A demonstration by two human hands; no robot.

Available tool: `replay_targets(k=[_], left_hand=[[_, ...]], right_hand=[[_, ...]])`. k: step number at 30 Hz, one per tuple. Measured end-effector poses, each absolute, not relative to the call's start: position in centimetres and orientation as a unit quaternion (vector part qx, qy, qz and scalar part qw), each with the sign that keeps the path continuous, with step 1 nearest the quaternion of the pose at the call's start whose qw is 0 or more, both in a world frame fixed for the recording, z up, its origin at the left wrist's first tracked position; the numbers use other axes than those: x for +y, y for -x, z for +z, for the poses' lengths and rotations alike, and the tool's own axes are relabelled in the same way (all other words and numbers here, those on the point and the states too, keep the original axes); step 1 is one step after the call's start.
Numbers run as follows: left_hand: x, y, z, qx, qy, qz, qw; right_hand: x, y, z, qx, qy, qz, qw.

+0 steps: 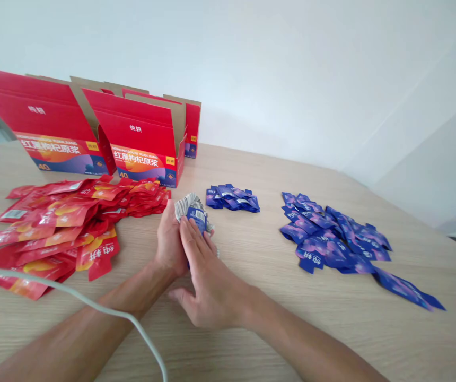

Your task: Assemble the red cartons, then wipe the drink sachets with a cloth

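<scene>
A bundle of sachets [190,206] is held between my two hands in the middle of the table. Its layered pale edges face away from me, and a blue sachet [198,216] with a white label shows at its right side. My left hand [169,241] supports the bundle from the left, its fingers mostly hidden. Across the blue sachet lies my right hand [212,289], fingers stretched together and thumb toward my left wrist. Red sachets [61,223] are heaped left of my hands. A small blue sachet group [233,197] lies just beyond them.
Open red boxes [142,143] stand at the back left. More blue sachets [327,233] are spread on the right of the wooden table [275,329]. A pale cable [93,303] crosses the lower left, in front of my left forearm. A white wall [275,69] rises behind.
</scene>
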State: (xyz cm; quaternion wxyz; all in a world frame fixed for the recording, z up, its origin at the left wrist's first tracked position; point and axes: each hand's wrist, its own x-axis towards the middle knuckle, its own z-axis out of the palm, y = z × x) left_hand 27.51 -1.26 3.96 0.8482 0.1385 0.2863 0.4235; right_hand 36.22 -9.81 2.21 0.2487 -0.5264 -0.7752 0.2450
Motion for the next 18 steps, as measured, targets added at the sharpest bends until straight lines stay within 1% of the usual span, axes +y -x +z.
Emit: replay_targets(k=[2, 4, 6, 9, 13, 18], left_hand=[[-1.4, -27.6, 4.6, 0.257, -0.148, 0.427, 0.854], [-1.7, -27.9, 5.2, 0.232, -0.144, 0.422, 0.865], [-2.1, -28.2, 5.4, 0.225, -0.127, 0.415, 0.872], [-2.3, -28.1, 5.0, 0.239, -0.117, 0.412, 0.871], [-1.8, -27.5, 4.4, 0.246, -0.128, 0.402, 0.872], [-1.9, -27.8, 4.7, 0.201, -0.141, 0.413, 0.877]], right_hand=[[-9.3, -36.6, 2.3, -0.760, 0.535, 0.208, 0.304], [-8.8, -37.0, 2.5, -0.741, 0.560, 0.172, 0.329], [-8.5, -37.0, 2.6, -0.727, 0.588, 0.160, 0.316], [-8.6, -36.3, 2.4, -0.734, 0.583, 0.196, 0.289], [-9.0, -35.6, 2.4, -0.745, 0.551, 0.231, 0.295], [-8.6, -36.7, 4.3, -0.711, 0.584, 0.254, 0.297]])
